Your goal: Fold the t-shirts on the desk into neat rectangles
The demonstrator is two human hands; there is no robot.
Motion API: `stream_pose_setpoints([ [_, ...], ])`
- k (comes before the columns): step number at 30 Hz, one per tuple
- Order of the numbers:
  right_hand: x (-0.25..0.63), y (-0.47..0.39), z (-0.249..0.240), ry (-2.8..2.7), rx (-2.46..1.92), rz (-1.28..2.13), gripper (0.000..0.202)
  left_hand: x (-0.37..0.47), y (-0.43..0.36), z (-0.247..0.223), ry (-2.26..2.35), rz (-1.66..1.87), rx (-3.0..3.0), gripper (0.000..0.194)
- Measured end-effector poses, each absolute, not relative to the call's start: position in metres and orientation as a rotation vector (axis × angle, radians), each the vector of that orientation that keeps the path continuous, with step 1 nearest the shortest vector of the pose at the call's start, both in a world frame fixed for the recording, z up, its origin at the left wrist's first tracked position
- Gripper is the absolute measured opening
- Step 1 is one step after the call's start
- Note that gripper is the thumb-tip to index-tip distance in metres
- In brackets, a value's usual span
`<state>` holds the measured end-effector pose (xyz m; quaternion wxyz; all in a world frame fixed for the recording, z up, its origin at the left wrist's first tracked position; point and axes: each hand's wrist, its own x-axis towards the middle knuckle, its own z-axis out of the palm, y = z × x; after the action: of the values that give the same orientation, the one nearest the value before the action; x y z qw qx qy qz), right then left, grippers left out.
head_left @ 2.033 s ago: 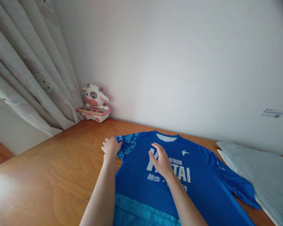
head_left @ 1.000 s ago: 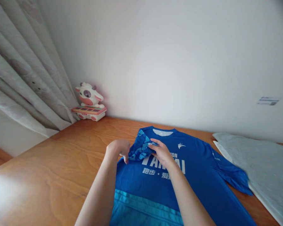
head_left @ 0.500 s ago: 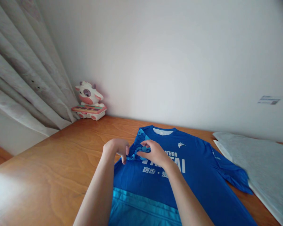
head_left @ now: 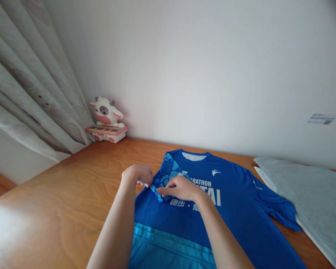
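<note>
On the wood (head_left: pixel 72 198) — blue shirt (head_left: pixel 243 213).

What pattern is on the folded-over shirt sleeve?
Lighter-blue, cloud-like swirls on darker blue mark the sleeve, best seen in the head view.

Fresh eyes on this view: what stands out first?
The bright blue shirt spread on the wooden tabletop, with the left hand and right hand at its patterned sleeve. Next, the cow toy beside the curtain, then grey fabric at far right.
</note>
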<state>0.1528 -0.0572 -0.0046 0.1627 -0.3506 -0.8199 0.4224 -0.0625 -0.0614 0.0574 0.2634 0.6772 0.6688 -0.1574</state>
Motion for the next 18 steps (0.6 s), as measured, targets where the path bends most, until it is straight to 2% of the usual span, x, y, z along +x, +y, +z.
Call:
stream_pose_setpoints([
  [2,0.151,-0.056,-0.008,-2.315,-1.097,0.968,0.036,-0.061,-0.061,0.057,1.806,-0.424,1.824,0.011],
  [5,0.15,-0.054,-0.014,-2.297,-1.279,0.67,0.029,-0.061,-0.06,0.058,1.781,-0.422,1.82,0.012],
  [11,0.156,-0.053,-0.016,-2.384,-1.532,0.572,0.052,-0.068,-0.062,0.057,1.778,-0.452,1.845,0.021],
  [14,0.162,-0.051,-0.016,-2.255,-1.702,0.501,0.051,-0.07,-0.06,0.055,1.779,-0.406,1.877,0.022],
  [18,0.173,-0.043,-0.021,-2.05,-1.879,0.433,0.046,-0.061,-0.048,0.044,1.856,-0.17,1.993,0.011],
])
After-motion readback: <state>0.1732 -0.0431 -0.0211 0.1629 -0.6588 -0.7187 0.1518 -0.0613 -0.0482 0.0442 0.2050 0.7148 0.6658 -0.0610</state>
